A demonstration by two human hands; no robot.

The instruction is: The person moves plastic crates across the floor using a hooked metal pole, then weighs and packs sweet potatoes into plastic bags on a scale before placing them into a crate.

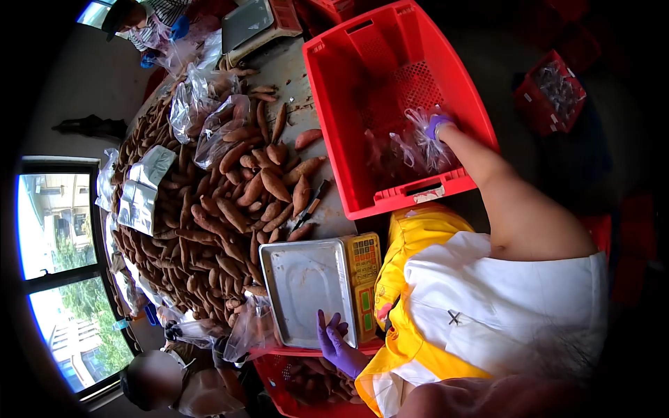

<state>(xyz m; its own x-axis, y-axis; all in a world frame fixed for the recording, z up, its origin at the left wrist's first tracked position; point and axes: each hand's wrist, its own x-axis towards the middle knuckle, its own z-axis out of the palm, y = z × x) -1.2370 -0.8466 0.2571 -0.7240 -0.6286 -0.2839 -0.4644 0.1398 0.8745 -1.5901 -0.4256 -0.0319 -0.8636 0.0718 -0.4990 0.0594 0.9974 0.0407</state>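
My right hand (440,125), in a purple glove, reaches down into a large red crate (322,104) and grips the gathered neck of a clear plastic bag (422,130). More clear bags (405,152) lie in the crate beside it; their contents are in shadow. My left hand (339,344), also purple-gloved, is at the near edge of the scale's metal tray (303,292), fingers apart and nothing in them. The scale has a yellow panel with keys and lit green displays (365,279). Beyond its tray, sweet potatoes (233,209) are heaped on the table.
Plastic bags (202,111) and silvery packs (141,191) lie on the heap. A dark knife-like tool (311,207) lies between scale and crate. A red crate of sweet potatoes (279,393) stands below the scale. Co-workers (164,31) (202,390) are at the table's two ends.
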